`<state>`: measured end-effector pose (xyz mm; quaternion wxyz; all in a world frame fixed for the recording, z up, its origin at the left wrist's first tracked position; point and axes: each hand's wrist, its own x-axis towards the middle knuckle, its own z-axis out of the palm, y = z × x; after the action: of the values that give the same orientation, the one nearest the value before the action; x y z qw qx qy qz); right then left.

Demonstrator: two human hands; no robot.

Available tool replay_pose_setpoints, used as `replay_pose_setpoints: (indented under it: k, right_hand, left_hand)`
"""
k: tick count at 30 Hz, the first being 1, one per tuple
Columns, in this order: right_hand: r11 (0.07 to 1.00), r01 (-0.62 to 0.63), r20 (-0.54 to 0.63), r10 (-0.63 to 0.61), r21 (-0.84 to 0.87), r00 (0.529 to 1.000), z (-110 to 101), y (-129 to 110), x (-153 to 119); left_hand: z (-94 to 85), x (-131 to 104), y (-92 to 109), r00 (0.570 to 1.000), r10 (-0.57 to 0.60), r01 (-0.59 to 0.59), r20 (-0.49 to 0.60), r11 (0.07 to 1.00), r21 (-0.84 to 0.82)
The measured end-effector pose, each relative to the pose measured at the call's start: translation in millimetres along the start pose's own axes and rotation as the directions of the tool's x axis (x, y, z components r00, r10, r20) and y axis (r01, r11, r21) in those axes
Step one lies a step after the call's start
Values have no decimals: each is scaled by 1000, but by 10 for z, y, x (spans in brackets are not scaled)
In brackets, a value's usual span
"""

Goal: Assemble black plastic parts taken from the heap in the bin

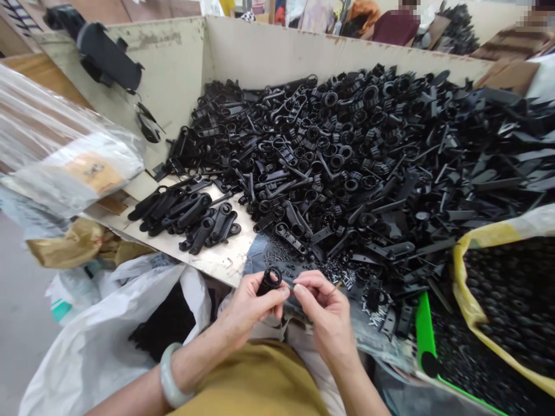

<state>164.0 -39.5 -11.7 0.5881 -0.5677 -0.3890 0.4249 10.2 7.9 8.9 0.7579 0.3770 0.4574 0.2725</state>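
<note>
Near the table's front edge, my left hand (pixel 255 300) grips a round black plastic ring (pixel 272 278) between thumb and fingers. Just to its right, my right hand (pixel 323 306) is closed in a pinch, with a small dark piece at its fingertips that is too small to name. The fingertips of both hands are close together. Behind them lie small silver screws (pixel 344 274) and tiny black parts. A group of long black arm-shaped parts (pixel 186 214) rests on the pale board to the left.
A large heap of black plastic parts (pixel 329 150) fills the walled table. White sack (pixel 108 329) with black contents at lower left; yellow-rimmed bag (pixel 466 289) and green-edged container (pixel 425 326) at right. A black device (pixel 108 55) hangs at upper left. People are in the background.
</note>
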Motion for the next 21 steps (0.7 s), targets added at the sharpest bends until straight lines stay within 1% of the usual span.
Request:
replay_pose_setpoints:
  k: [3,6,10,13,16,18,21]
  right_hand:
    - [992,-44,-19,46,116,999,89,57,-14]
    - [976,-103,-36,112,192,993,106,95,-36]
    - [951,-176,-28,189,256,982,103,107,-54]
    - [943,-178,-44,198,280,979,126,93,-54]
    - [951,-158,-50,178,267,983,153,89,-57]
    - [962,-153,-35,165,228,986,151,96,-65]
    - [993,-82,-2,82,82,997,105,86,-68]
  left_hand:
    - [31,9,5,1000,15,-15,-5,999,-36]
    - [40,12,4,1000,20,-20,-11,999,-39]
    - [57,9,14,999,31,-31,-20,999,-25]
    - [67,3,24,998,60,-59,-36,998,13]
    - [62,1,14,996,69,-68,-59,997,21]
    - [49,6,-6,995,70,-69,-72,997,19]
    - [14,21,-42,989,123,-118,-78,991,58]
